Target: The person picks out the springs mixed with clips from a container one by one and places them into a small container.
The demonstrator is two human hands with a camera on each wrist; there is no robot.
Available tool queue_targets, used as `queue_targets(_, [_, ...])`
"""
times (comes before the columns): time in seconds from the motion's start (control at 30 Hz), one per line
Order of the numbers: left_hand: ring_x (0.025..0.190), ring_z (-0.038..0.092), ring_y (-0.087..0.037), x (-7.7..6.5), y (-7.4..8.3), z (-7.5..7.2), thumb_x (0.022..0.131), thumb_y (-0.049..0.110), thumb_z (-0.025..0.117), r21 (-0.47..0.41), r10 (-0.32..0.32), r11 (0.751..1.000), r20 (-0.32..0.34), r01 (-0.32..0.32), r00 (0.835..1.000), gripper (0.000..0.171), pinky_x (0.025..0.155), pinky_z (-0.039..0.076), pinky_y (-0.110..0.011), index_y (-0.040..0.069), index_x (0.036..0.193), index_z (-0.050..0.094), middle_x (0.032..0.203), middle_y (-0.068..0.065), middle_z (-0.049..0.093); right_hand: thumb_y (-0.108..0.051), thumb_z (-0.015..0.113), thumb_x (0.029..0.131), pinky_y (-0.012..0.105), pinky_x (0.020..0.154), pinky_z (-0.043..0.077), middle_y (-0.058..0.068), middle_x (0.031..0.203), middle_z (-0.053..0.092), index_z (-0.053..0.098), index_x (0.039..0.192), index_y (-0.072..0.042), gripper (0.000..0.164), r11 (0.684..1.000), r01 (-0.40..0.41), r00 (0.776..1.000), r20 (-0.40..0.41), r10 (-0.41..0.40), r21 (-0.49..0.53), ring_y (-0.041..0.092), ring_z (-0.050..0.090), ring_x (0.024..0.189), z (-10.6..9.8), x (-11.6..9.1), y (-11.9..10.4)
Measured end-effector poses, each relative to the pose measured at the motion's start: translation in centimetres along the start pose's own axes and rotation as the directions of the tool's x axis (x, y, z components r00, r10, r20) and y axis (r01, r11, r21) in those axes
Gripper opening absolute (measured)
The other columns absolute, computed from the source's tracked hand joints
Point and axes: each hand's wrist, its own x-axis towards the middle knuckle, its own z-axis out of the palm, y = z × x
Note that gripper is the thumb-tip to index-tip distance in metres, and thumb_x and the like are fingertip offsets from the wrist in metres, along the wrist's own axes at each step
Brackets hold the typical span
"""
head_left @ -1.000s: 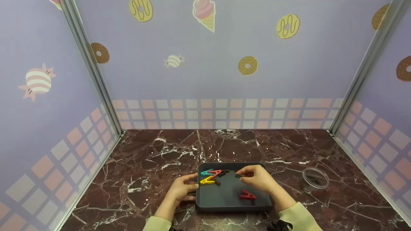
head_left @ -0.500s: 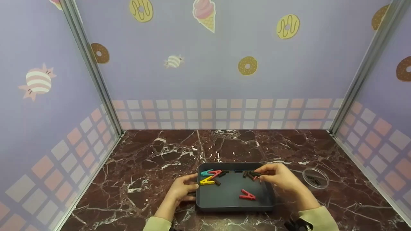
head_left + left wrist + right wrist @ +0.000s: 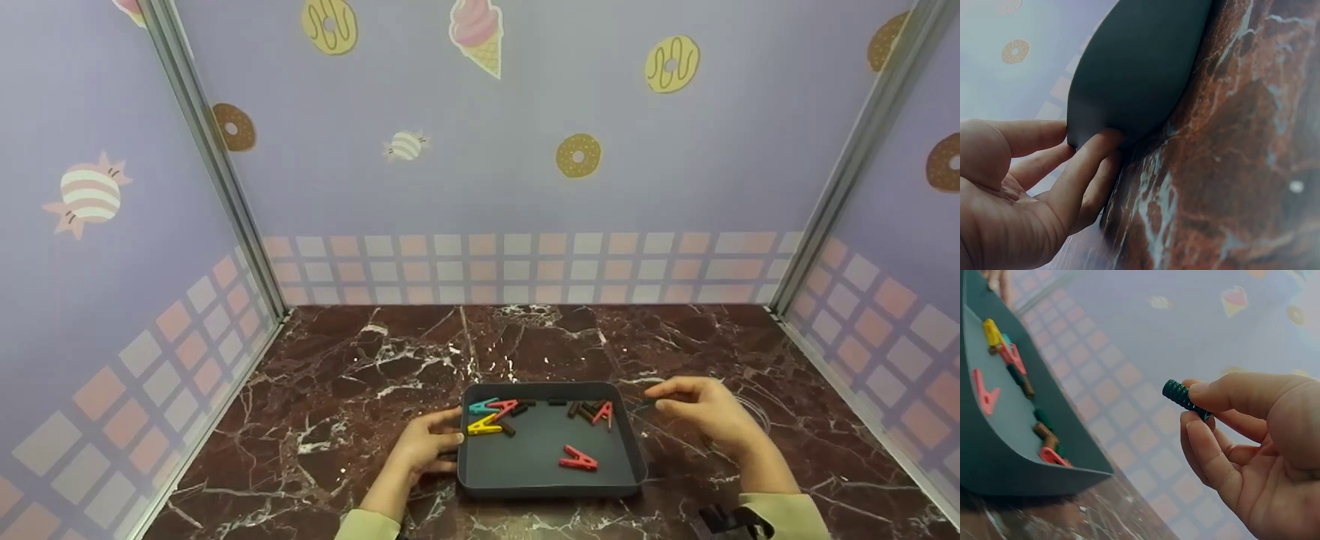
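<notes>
My right hand pinches a dark green coil spring between thumb and fingertips, in the air just right of a dark grey tray. My left hand rests its extended fingertips against the outside of the tray's left wall. Inside, at the back left, a yellow clothespin, a blue clothespin and a pinkish red one lie with a few springs. Another red clothespin lies beside brown and green springs at the back right. One more red clothespin lies near the front.
A clear round jar stands right of the tray, mostly hidden behind my right hand. Brown marbled tabletop surrounds the tray. Patterned panels enclose the back and both sides.
My right hand has moved right, from over the tray's back right part to outside it, uncovering the springs and red clothespin there. The left hand stays at the tray wall.
</notes>
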Motion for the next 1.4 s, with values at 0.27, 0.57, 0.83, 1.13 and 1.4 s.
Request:
queue_targets(0.27, [0.093,0.072,-0.027,0.0,-0.2,0.0,0.097,-0.001,0.064,-0.002,0.001,1.0,0.002,-0.001,1.0,0.058,0.074,0.067,-0.048,-0.004,0.152,0.045,0.126,-0.032,0.062,-0.011,0.069,0.098,0.023,0.079,0.062,-0.024,0.11,0.072,0.068,0.123,0.01,0.033,0.999,-0.005,0.995,-0.1,0.001,-0.038,0.001,0.07,0.091,-2.7,-1.6,1.0])
queue_targets(0.57, [0.098,0.073,-0.027,0.0,-0.2,-0.1,0.097,0.0,0.064,-0.001,-0.015,1.0,0.018,0.015,1.0,0.059,0.076,0.067,-0.048,-0.003,0.153,0.044,0.126,-0.03,0.062,-0.022,0.071,0.099,0.022,0.074,0.059,-0.024,0.107,0.069,0.068,0.129,0.003,0.04,0.985,-0.155,0.971,-0.195,0.137,-0.076,0.003,0.065,0.087,-5.6,-3.7,2.4])
queue_targets(0.83, [0.094,0.073,-0.025,0.0,-0.2,-0.2,0.097,0.0,0.064,0.0,-0.002,1.0,0.017,0.002,1.0,0.059,0.074,0.067,-0.045,-0.004,0.153,0.044,0.124,-0.03,0.063,-0.022,0.069,0.1,0.025,0.074,0.06,-0.005,0.103,0.073,0.067,0.128,0.006,0.04,0.948,-0.29,0.947,-0.18,0.265,-0.128,0.005,0.067,0.082,-6.9,-4.3,3.4])
queue_targets(1.13, [0.094,0.073,-0.026,0.0,-0.2,-0.2,0.098,0.0,0.063,-0.003,-0.002,1.0,0.019,0.002,1.0,0.058,0.075,0.067,-0.047,-0.004,0.153,0.044,0.124,-0.03,0.063,-0.014,0.064,0.101,0.028,0.071,0.061,0.022,0.126,0.068,0.067,0.128,0.007,0.034,0.909,-0.395,0.914,-0.155,0.375,-0.133,0.011,0.067,0.088,-6.8,-4.1,3.7])
queue_targets(1.4, [0.095,0.074,-0.028,0.0,-0.1,0.0,0.098,0.0,0.064,-0.003,-0.007,1.0,0.013,0.007,1.0,0.058,0.076,0.067,-0.047,-0.003,0.153,0.045,0.125,-0.03,0.063,-0.012,0.066,0.099,0.026,0.07,0.058,0.024,0.12,0.069,0.071,0.122,0.005,0.029,0.887,-0.394,0.917,-0.167,0.362,-0.239,0.012,0.065,0.091,-6.8,-3.7,3.5])
